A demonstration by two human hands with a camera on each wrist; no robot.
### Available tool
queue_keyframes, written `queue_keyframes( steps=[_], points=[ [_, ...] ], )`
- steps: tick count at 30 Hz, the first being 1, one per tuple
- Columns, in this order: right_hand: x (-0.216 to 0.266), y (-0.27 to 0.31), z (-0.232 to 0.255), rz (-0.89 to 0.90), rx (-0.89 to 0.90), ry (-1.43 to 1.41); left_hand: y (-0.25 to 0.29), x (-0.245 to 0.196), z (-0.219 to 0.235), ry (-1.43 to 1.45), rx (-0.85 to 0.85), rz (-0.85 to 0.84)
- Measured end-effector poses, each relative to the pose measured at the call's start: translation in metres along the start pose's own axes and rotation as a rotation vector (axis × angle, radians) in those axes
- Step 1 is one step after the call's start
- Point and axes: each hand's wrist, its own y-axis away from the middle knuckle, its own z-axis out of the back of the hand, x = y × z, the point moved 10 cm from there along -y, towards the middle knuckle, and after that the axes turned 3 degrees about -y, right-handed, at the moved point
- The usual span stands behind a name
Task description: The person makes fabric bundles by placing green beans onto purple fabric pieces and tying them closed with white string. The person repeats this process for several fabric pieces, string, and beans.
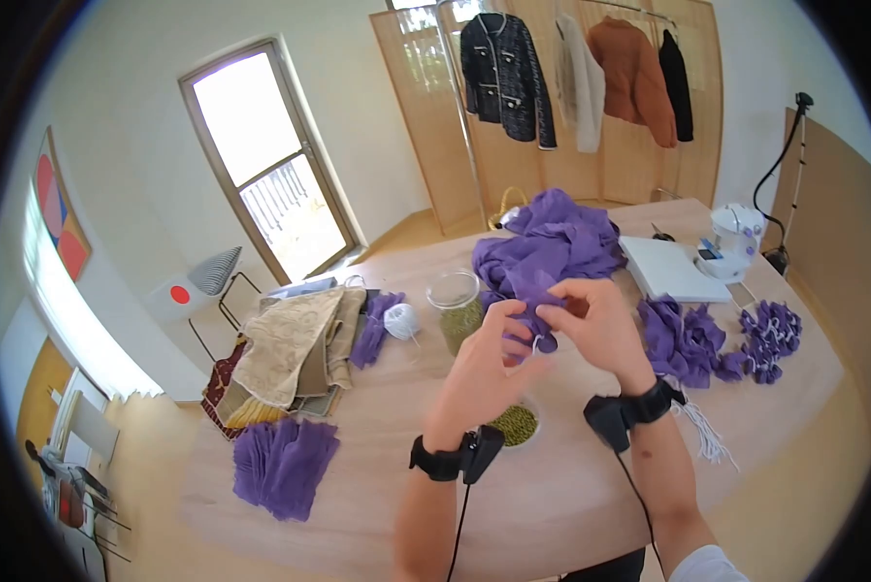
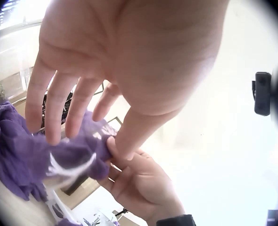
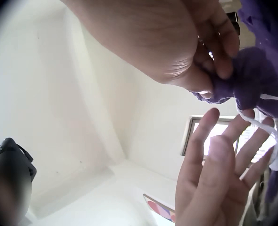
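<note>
The right hand's (image 1: 602, 325) fingers pinch the purple bundle (image 3: 254, 73), presumably to steady it around its white string (image 3: 274, 98); the left hand's (image 1: 482, 376) fingers are spread, gripping nothing. The bundle is above the counter (image 1: 377, 495), near twelve o'clock from the dish (image 1: 538, 430).

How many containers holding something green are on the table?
2: the clear jar beyond the left hand, and the small round dish lower in the head view. Others may be hidden.
</note>
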Motion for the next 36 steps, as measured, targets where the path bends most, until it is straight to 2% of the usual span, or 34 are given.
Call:
queue_keyframes(
  steps=[3, 6, 9, 12, 15, 18, 21, 24, 31, 36],
  points=[
    [0.002, 0.002, -0.015, -0.018, -0.029, -0.132, 0.003, -0.001, 0.008, 0.064, -0.012, 0.063],
    [0.004, 0.005, -0.022, 0.012, 0.017, -0.223, 0.003, 0.001, 0.014, 0.118, -0.066, 0.09],
    [0.016, 0.008, -0.017, 0.095, -0.051, -0.254, 0.002, -0.003, 0.021, 0.022, -0.153, 0.014],
    [0.048, 0.012, -0.015, 0.046, 0.066, 0.061, 0.003, -0.01, 0.027, -0.021, -0.274, -0.102],
    [0.052, 0.013, -0.02, 0.125, 0.078, -0.046, 0.005, -0.017, 0.029, -0.079, -0.304, -0.177],
    [0.033, 0.009, -0.017, 0.196, 0.027, -0.169, 0.009, -0.028, 0.03, -0.165, -0.286, -0.201],
    [0.025, 0.008, -0.017, 0.165, 0.045, -0.159, 0.011, -0.035, 0.031, -0.15, -0.224, -0.212],
    [0.03, 0.008, -0.017, 0.199, 0.054, -0.169, 0.013, -0.033, 0.035, -0.061, -0.215, -0.176],
    [0.041, 0.011, -0.017, 0.204, 0.051, -0.248, 0.017, -0.039, 0.042, -0.111, -0.238, -0.198],
    [0.031, 0.009, -0.019, 0.209, 0.066, -0.231, 0.017, -0.041, 0.043, -0.148, -0.249, -0.215]
  ],
)
